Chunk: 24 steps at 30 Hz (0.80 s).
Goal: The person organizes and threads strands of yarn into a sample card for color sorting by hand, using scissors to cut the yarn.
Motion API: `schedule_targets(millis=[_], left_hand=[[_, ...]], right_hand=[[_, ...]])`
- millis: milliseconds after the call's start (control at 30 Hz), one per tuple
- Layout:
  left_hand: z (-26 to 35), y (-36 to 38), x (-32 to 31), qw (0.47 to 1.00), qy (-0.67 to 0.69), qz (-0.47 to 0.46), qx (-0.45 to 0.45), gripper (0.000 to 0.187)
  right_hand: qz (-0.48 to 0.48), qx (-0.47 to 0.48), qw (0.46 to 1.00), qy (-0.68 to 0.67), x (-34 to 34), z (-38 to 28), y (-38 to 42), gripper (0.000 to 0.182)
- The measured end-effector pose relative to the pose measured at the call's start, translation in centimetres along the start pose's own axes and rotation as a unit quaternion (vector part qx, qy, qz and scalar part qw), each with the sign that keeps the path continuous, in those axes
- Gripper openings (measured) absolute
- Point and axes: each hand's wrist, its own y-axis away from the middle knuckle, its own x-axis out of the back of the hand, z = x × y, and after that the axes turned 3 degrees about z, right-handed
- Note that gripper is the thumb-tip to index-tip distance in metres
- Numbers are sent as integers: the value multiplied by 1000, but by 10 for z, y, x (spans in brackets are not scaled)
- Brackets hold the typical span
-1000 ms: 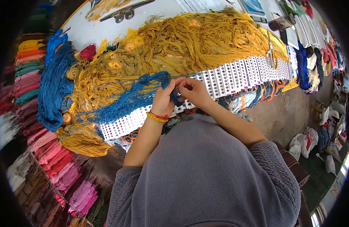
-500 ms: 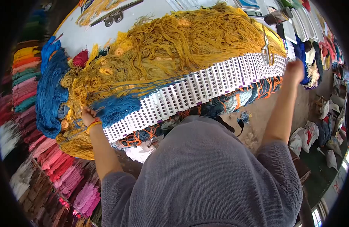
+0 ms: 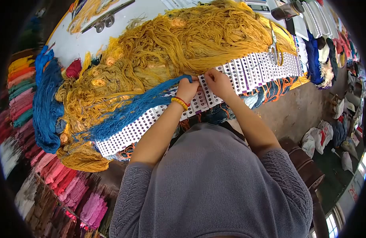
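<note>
A bundle of blue yarn (image 3: 139,104) stretches from the lower left to my left hand (image 3: 187,90), whose fingers are closed around its upper end. My right hand (image 3: 218,82) is beside it, fingertips pinched together over the white cards. What the right fingers hold is hidden. Both hands rest at the row of white punched cards (image 3: 240,71), with rows of dark holes. Behind them lies a large heap of mustard-yellow yarn (image 3: 214,35).
Scissors (image 3: 274,51) lie on the yellow yarn at the right. A dark cylindrical container (image 3: 287,11) is at the back right. A thick blue skein (image 3: 50,103) hangs at the left, near a dark red yarn ball (image 3: 73,68). Pink skeins (image 3: 62,174) fill a rack lower left.
My left hand has moved right and up, drawing the blue yarn out along the cards. My right hand has come in from the far right to beside the left hand.
</note>
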Motion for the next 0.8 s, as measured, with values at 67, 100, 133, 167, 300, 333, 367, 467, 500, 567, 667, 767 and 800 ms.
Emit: schedule_targets(millis=[67,100,133,167,300,333,367,467,500,567,667,767,800], left_hand=[[6,1,-5,990,-120,61,-52,18],[4,-3,-6,990,-120,60,-52,18],[-1,-8,-6,982,-154,74,-76,15],[-5,-12,-5,973,-187,89,-98,15],[-18,-22,-6,966,-209,96,-117,17],[-22,-24,-7,971,-176,105,-127,17],[-26,-27,-8,974,-142,113,-137,16],[-23,-25,-11,965,-175,149,-127,17],[-23,-26,-11,965,-175,148,-127,17],[-24,-29,-11,917,-324,189,-134,18],[-23,-19,4,920,-303,189,-161,17],[-16,3,16,991,-45,58,-111,10],[-1,17,18,995,71,-18,-67,11]], right_hand=[[13,8,1000,9,-1,3,-1,15],[14,-1,1000,1,0,2,-1,15],[14,-9,1000,-7,0,0,-1,15],[13,-10,1000,-8,-1,0,-2,15],[23,1,1000,11,-3,0,-1,16],[20,5,1000,21,-4,0,-1,16],[21,4,1000,21,-5,-1,-2,16],[15,5,999,33,-5,1,-1,15],[17,1,1000,-8,-5,1,1,15],[18,-2,999,-49,-4,2,4,14],[9,-38,997,-74,4,1,7,16],[44,5,998,-40,-1,11,8,16],[61,61,996,-1,-4,15,8,16]])
